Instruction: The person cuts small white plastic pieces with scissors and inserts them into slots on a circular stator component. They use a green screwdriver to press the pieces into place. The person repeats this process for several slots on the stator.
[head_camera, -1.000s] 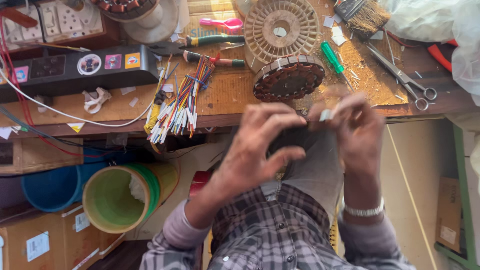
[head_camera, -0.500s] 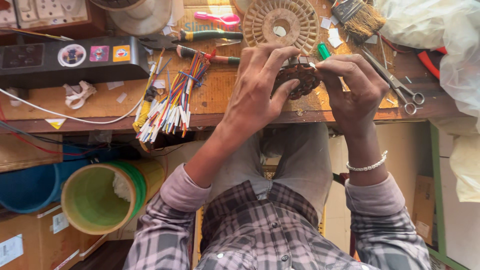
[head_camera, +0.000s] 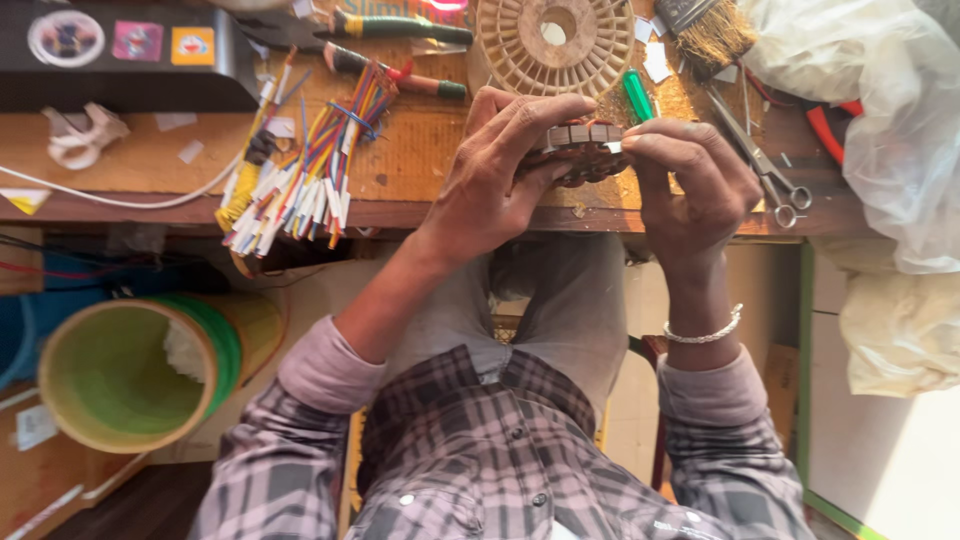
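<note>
Hands closed around a round wound stator (head_camera: 583, 150), which is held at the near edge of the wooden workbench (head_camera: 420, 165).

It is gripped from the left by the left hand (head_camera: 500, 170) and from the right by the right hand (head_camera: 695, 180); a bundle of coloured wires (head_camera: 310, 170) is seen well to the left, scissors (head_camera: 765, 170) just to the right.

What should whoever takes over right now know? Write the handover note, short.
Left hand: grips the round dark part from its left side, fingers over the top.
Right hand: pinches its right rim.
The part is held over the wooden bench's near edge.
Beige slotted disc, green screwdriver, scissors and coloured wire bundle lie on the bench, untouched.
Done and left: not readable from this view.
</note>
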